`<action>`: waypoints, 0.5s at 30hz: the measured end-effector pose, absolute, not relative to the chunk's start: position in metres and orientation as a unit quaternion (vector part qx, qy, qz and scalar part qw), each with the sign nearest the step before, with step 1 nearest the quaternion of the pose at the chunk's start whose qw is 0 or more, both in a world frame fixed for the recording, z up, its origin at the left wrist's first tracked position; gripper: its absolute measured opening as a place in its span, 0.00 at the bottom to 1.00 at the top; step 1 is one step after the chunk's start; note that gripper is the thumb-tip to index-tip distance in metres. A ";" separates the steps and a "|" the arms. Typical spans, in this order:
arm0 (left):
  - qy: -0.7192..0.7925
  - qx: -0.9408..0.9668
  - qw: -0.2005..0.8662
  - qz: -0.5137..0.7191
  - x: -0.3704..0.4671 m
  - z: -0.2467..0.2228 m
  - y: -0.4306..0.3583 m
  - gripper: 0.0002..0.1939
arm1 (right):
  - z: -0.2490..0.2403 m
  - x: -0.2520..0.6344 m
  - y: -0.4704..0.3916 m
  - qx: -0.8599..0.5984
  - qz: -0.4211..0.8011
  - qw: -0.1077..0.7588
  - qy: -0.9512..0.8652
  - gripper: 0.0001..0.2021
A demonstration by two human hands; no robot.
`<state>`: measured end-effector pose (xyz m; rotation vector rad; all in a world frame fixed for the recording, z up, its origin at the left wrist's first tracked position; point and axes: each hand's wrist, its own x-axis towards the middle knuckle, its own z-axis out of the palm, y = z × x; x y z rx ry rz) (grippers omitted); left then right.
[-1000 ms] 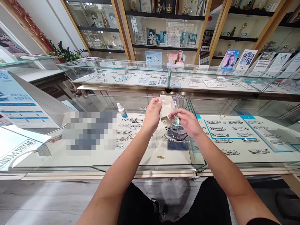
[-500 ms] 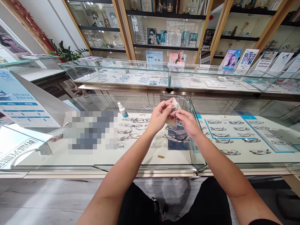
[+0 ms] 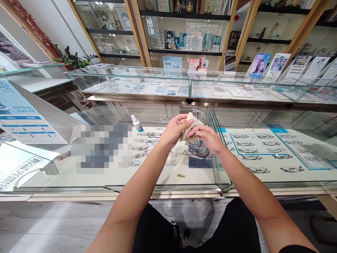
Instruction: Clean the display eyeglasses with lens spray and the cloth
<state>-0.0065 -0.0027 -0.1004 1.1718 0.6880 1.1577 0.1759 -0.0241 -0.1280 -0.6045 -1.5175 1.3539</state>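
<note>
My left hand (image 3: 174,130) is closed on a beige cloth (image 3: 189,127), thumb on top, above the glass counter. Against the cloth is a pair of thin-framed eyeglasses (image 3: 195,140), with one clear lens showing below the fingers. My right hand (image 3: 211,139) pinches the eyeglasses from the other side; fingers partly hide the frame. Under my hands, inside the case, dark-framed glasses (image 3: 196,154) lie across a dark blue panel (image 3: 200,162). Left of my left hand stands a white spray bottle (image 3: 137,124) with a blue-and-white label.
A small gold-coloured bar (image 3: 180,176) lies near the counter's front. Rows of glasses (image 3: 243,144) fill the case at right. A printed sign (image 3: 28,112) stands at left. Behind, another glass display case (image 3: 126,73) runs across. A blurred patch covers part of the counter.
The cloth has shifted left and now shows more between my hands, folded over a lens. My left hand has moved slightly left; the right hand stays close on the eyeglasses.
</note>
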 end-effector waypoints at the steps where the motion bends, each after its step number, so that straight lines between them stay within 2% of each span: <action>1: 0.296 0.525 0.636 0.482 -0.008 -0.099 -0.003 0.34 | -0.128 0.176 -0.024 -0.244 0.562 0.487 -0.623 0.09; 4: 0.263 0.565 0.644 0.444 -0.007 -0.097 -0.005 0.31 | -0.127 0.176 -0.023 -0.238 0.575 0.484 -0.616 0.08; 15: 0.179 0.590 0.656 0.435 -0.006 -0.098 -0.005 0.27 | -0.124 0.177 -0.025 -0.227 0.606 0.506 -0.570 0.08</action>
